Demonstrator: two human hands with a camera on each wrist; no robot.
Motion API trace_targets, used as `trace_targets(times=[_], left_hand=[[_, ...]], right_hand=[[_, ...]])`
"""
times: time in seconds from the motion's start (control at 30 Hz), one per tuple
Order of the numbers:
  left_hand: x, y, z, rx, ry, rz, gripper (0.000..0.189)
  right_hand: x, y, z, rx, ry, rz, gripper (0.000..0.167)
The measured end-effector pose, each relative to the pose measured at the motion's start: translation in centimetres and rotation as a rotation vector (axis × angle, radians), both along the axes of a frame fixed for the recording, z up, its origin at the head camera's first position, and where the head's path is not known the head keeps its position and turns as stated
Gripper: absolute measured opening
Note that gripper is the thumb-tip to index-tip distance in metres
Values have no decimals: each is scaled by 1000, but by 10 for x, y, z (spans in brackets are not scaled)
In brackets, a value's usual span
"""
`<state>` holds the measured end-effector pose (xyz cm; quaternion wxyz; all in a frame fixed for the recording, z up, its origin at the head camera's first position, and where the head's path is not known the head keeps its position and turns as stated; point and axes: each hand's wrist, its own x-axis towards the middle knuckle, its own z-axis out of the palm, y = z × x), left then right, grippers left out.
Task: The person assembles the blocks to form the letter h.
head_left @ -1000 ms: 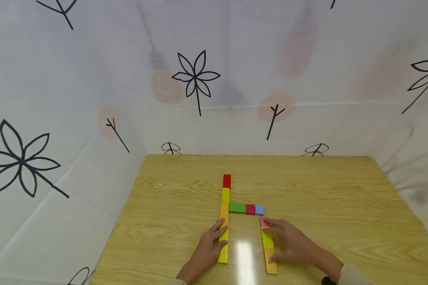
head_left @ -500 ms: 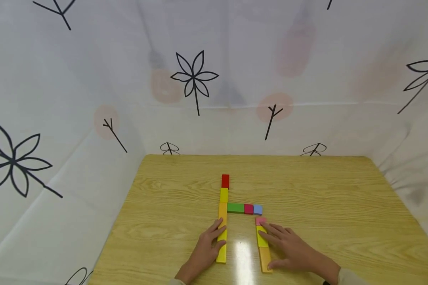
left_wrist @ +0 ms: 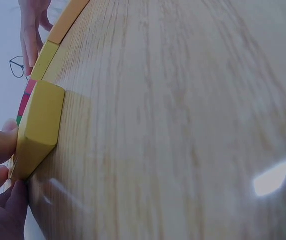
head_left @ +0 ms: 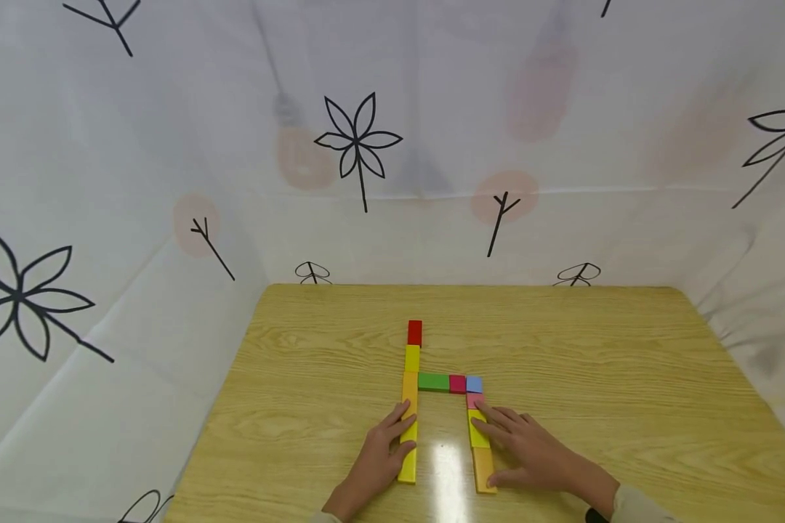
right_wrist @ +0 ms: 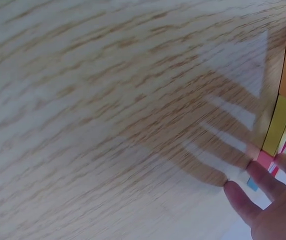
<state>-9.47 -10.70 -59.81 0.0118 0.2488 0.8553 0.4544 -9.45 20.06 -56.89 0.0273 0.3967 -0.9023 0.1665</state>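
In the head view, my left hand (head_left: 378, 454) grips the near part of the left column: an orange block (head_left: 410, 383) and a long yellow block (head_left: 408, 471). Its fingers lie on both sides of that yellow block in the left wrist view. A yellow block (head_left: 412, 358) and dark red block (head_left: 415, 332) continue the column. A green block (head_left: 434, 382), crimson block (head_left: 457, 384) and blue block (head_left: 474, 384) run rightward. With fairly straight fingers, my right hand (head_left: 530, 452) touches the right column: a pink block (head_left: 474, 401), yellow block (head_left: 480, 439) and orange block (head_left: 482, 468). The pink one meets the blue.
The blocks lie flat on a wood-grain table (head_left: 595, 363). A white cloth (head_left: 419, 232) with black plant drawings hangs behind the table and along its sides. Light reflects off the tabletop between the columns.
My right hand has slid the pink, yellow and orange blocks left and then away from me, closing the gap to the blue block. My left hand has stayed in place.
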Motion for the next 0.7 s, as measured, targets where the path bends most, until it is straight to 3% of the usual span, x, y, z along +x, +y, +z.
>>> trace_targets(times=[0.7], left_hand=[[-1,-1,-1,-12,-15,-4,44]], right_hand=[[0,-2,1,-11,30,-6,82]])
